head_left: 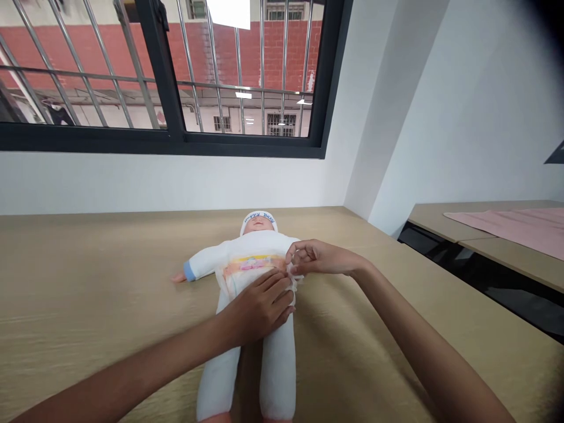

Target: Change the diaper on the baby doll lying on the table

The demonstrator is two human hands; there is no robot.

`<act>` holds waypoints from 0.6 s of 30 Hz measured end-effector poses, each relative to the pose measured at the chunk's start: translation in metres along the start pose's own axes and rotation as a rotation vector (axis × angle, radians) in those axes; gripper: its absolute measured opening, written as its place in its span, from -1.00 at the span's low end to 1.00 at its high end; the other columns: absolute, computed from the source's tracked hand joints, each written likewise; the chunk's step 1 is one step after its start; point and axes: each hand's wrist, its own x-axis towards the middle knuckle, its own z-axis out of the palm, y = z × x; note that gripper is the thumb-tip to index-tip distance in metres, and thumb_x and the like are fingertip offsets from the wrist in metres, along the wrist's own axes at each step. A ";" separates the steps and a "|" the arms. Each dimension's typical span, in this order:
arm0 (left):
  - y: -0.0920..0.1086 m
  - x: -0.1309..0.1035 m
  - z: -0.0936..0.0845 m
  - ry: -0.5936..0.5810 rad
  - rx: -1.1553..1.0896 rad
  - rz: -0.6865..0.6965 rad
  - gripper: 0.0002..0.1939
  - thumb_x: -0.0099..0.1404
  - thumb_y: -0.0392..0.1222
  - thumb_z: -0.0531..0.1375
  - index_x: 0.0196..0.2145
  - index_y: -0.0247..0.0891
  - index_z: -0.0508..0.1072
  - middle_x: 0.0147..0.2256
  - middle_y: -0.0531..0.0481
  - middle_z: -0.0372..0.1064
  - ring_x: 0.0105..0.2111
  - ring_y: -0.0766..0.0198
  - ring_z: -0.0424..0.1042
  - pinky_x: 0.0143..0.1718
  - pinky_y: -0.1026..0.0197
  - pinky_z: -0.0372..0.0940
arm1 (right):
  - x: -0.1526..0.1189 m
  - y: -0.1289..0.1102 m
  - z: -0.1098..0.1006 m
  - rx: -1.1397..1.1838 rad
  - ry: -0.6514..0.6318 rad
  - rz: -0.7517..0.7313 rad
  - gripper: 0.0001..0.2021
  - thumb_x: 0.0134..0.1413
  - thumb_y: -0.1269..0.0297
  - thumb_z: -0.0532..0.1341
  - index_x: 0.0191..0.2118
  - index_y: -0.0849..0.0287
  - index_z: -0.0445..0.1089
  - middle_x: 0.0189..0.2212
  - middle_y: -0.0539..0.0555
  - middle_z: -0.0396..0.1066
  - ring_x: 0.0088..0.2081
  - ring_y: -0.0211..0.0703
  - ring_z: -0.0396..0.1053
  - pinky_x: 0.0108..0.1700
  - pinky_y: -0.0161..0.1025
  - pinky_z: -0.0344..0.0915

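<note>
While your left hand (261,305) lies half-curled on the doll (258,241)'s diaper (240,275), grip hidden, your right hand (314,257) pinches its edge.

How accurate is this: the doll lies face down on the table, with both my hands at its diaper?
Not quite: the doll lies face up, as the head view shows. The rest holds: it is on the table, with your left hand and right hand at its diaper.

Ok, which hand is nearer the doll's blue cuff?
Left. The left hand is on the diaper, right of the cuff; the right hand is farther right, at the diaper's edge.
</note>
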 end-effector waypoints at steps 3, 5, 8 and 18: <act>-0.001 -0.001 0.001 -0.030 -0.010 0.000 -0.85 0.27 -0.34 0.03 -0.26 -0.36 0.37 -0.25 -0.11 0.35 -0.13 0.16 0.33 0.03 0.02 0.25 | 0.002 0.004 -0.001 -0.001 0.070 0.047 -0.76 -0.04 0.24 0.26 -0.21 0.19 0.35 -0.46 -0.01 0.41 -0.40 -0.28 0.34 -0.31 -0.30 0.27; -0.001 0.000 0.001 -0.062 -0.025 -0.012 -0.84 0.27 -0.36 0.01 -0.27 -0.34 0.37 -0.24 -0.11 0.34 -0.13 0.17 0.33 0.03 0.03 0.25 | 0.003 0.006 -0.002 -0.011 0.080 0.065 -0.76 -0.04 0.24 0.25 -0.22 0.20 0.35 -0.45 0.01 0.42 -0.39 -0.26 0.35 -0.31 -0.30 0.28; -0.001 0.001 0.000 -0.108 -0.046 -0.029 -0.83 0.27 -0.36 -0.01 -0.28 -0.33 0.37 -0.24 -0.11 0.33 -0.11 0.17 0.32 0.02 0.05 0.26 | 0.006 0.007 0.000 -0.014 0.071 0.058 -0.79 -0.04 0.27 0.24 -0.23 0.19 0.36 -0.45 0.02 0.42 -0.39 -0.26 0.35 -0.34 -0.33 0.27; 0.004 0.000 -0.011 -0.085 0.009 -0.089 -0.80 0.29 -0.33 -0.05 -0.18 -0.32 0.32 -0.13 -0.17 0.32 -0.02 0.13 0.30 -0.02 0.07 0.30 | 0.001 -0.007 0.001 -0.098 0.033 0.052 -0.77 -0.08 0.28 0.25 -0.22 0.16 0.40 -0.50 -0.03 0.37 -0.45 -0.31 0.29 -0.42 -0.37 0.22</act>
